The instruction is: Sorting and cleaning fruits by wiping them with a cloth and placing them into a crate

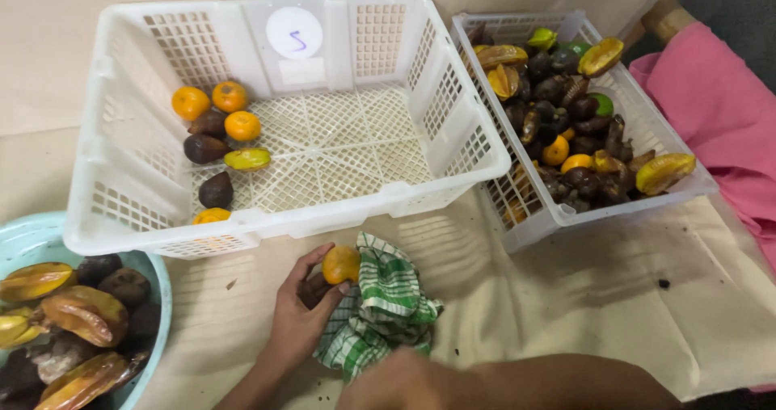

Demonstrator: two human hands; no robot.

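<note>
Orange, round, smooth-skinned: one small fruit [340,264], pinched at the fingertips of the left hand [301,313], near centre, just in front of the large white crate [105,216]. The same hand's palm also encloses a dark brown fruit [314,289]; grip clenched on both.

Green-and-white checked cloth [380,305]: bunched on the beige-covered desk [582,297], touching the orange fruit on its right side. Right hand [404,378]: at the near edge, resting at the cloth's lower part; whether it clasps the cloth cannot be told.

Step in hand, by judgement: wiping a fruit against the cloth. The next move would call for turning the fruit so an unwiped face meets the cloth, without losing the dark one in the palm.

Orientation: the orange fruit is near spherical, no clear long axis; its exposed face looks up and far, toward the crate.

Large white crate: a few orange, dark and yellow-green fruits at its left.

Smaller white crate [533,224], far right: heaped mixed fruit.

Pale blue basin [32,232], near left: starfruit and dark fruit.

Pink fabric [719,111], far right.
</note>
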